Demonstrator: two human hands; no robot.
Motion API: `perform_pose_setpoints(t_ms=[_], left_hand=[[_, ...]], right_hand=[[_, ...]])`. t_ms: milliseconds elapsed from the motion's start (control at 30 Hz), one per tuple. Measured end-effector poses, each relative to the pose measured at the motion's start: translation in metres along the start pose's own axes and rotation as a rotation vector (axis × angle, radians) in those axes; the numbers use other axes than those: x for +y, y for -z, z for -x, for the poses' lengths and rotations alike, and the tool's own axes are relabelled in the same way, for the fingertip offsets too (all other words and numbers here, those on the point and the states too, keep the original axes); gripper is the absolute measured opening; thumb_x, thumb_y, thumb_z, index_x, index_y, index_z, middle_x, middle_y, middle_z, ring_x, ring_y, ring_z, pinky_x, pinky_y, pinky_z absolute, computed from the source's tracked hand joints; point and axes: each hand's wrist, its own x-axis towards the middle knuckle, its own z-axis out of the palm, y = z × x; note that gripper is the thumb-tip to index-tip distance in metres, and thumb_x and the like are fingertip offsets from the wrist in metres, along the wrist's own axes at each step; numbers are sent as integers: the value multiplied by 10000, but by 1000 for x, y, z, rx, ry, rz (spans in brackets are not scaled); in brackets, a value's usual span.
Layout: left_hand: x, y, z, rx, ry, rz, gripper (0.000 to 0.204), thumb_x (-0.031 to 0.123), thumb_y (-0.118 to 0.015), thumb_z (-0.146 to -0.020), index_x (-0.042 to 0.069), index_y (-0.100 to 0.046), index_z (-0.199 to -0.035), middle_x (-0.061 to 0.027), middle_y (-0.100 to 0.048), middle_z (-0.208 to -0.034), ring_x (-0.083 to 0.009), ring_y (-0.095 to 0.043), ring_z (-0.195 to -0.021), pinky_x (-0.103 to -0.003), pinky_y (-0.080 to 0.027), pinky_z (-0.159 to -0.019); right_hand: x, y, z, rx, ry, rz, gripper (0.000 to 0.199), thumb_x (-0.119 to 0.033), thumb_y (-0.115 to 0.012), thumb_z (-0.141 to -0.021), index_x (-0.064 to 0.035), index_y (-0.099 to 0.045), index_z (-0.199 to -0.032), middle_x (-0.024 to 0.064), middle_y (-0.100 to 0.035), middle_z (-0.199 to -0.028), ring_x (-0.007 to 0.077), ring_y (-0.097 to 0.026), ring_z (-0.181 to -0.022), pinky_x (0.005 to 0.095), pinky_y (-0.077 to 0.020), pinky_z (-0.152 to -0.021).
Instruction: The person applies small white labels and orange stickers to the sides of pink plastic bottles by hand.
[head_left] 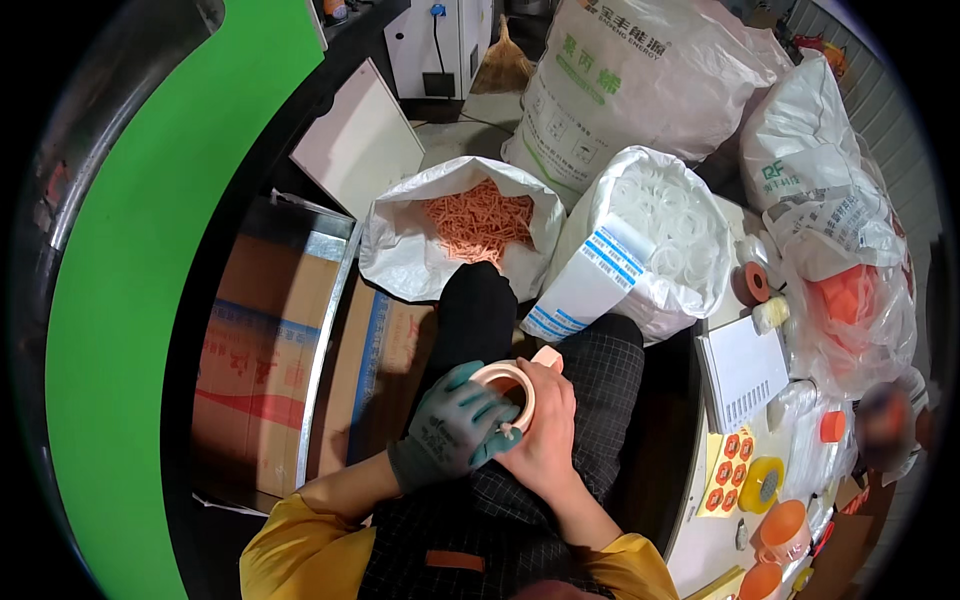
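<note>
Above my lap is a peach plastic mug (529, 393), its round mouth turned up toward me and its handle jutting out at the far right. My right hand (541, 430), bare, wraps around the mug's right side. The left hand (450, 425) wears a grey-green glove and curls over the mug's left rim, its fingertips bent toward the near side of the mouth. A small pinkish bit (508, 431) shows at those fingertips; whether it is part of the mug or loose, I cannot tell. The gloved palm is hidden.
Past my knees, a white woven sack (400, 240) holds peach plastic strips (482, 222). Beside it, another sack (575, 235) contains clear plastic rings. Cardboard boxes (265, 350) lie left, near a green panel (130, 300). At right, a table bears a notepad (745, 365), tape and orange mugs (785, 530).
</note>
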Motion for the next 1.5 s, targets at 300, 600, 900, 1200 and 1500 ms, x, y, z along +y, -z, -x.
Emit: perform_pose_setpoints(t_ms=[300, 600, 900, 1200, 1500], left_hand=[[-7, -6, -18, 50, 1, 71, 187, 184, -740, -848, 50, -741, -978, -121, -707, -992, -316, -662, -1007, -515, -490, -1052], [-25, 1, -4, 206, 69, -18, 468, 331, -851, -833, 81, -675, -1188, -167, -639, -1267, -383, -619, -1173, -569, -459, -1078], [-69, -14, -56, 511, 100, -192, 1105, 330, -980, -726, -61, -344, -1541, -318, -467, -1492, -488, -520, -1320, -595, -435, -1103], [-25, -50, -26, 218, 57, 404, 1035, 378, -991, -675, -3, -466, -1481, -212, -643, -1317, -431, -649, -1220, -557, -525, -1043], [-9, -62, -45, 125, -97, 374, 893, 406, -969, -712, 31, -578, -1422, -221, -651, -1377, -422, -669, -1223, -568, -538, -1041]], right_hand=[[14, -6, -7, -10, -13, -44, 844, -279, -923, -700, 0, -551, -1404, 171, -611, -1346, 389, -550, -1298, 496, -412, -1103], [18, -15, -31, -16, 85, -154, 827, -256, -927, -700, -60, -585, -1427, 178, -568, -1400, 414, -507, -1324, 508, -383, -1146], [50, -33, -109, 83, 232, -271, 817, -126, -921, -696, -178, -610, -1450, 234, -420, -1518, 477, -407, -1395, 544, -373, -1177], [104, 77, -51, -291, -265, -564, 571, -64, -867, -806, -31, -680, -1345, 111, -694, -1249, 220, -677, -1103, 381, -548, -955], [255, 113, -156, 336, -426, 690, 199, -257, -757, -910, -89, -760, -1018, 114, -724, -1033, 324, -716, -898, 433, -563, -789]])
